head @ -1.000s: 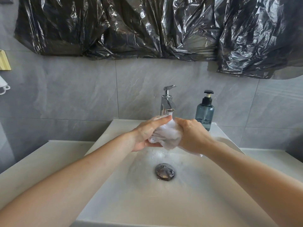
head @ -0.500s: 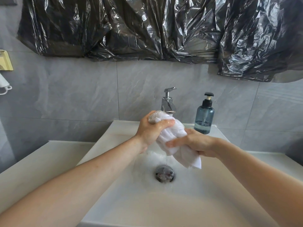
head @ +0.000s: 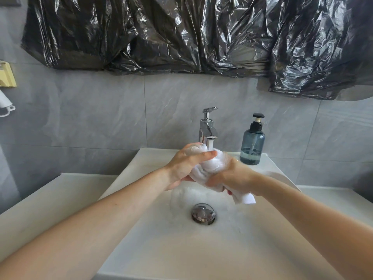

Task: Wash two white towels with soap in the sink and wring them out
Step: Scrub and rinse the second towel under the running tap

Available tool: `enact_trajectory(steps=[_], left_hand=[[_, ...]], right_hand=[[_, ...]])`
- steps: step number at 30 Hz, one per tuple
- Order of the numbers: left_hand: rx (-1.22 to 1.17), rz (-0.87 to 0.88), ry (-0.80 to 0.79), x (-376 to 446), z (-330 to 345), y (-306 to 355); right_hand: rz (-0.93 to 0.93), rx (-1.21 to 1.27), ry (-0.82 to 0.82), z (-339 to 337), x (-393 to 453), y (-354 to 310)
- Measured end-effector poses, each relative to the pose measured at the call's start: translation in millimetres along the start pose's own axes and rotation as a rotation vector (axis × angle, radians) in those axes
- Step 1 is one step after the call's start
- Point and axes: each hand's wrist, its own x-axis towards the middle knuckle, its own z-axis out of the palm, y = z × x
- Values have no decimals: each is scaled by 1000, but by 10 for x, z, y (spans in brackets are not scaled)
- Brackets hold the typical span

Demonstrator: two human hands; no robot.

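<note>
Both hands grip one bunched white towel over the sink, right under the tap spout. Left hand wraps the towel's upper end, fingers curled across the top, thumb side hidden. Right hand clamps the lower part, fingers curled under it; a flat corner of the towel sticks out below that hand, hanging toward the near right. Towel looks wet and sudsy. Second towel not seen.

Foam sits on the basin floor just below the hands, far side of the metal drain plug, which lies near the basin middle. Blue-grey soap pump bottle stands upright on the sink's far rim, right of the tap, partly filled. White bench spreads left and right of the sink. Grey tiled wall behind; crinkled black plastic sheet covers its upper part. Yellow holder at far left edge.
</note>
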Motion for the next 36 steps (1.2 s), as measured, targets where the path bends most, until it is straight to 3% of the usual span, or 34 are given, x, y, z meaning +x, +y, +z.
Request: enact_trajectory(steps=[5,8,14,19,24,33,36], left_hand=[[99,125,147,55,22,-151],[237,157,280,137,42,-192],[301,191,390,156,86,-140],[296,226,395,128,105,-101],[256,187,398,136,110,-72],[224,196,363,134,94,-46],[222,201,379,108,107,-53]], right_hand=[[-28,-109,-60,100,-61,-67],[-7,-56,-31,138,-65,-53],[-61,2,-26,142,-99,-107],[-99,-72,-2,105,-122,-148],[-115,-110,-85,72,-167,-226],[-124,-86,-66,43,-132,-153],[-99,-207,0,36,-125,-154]])
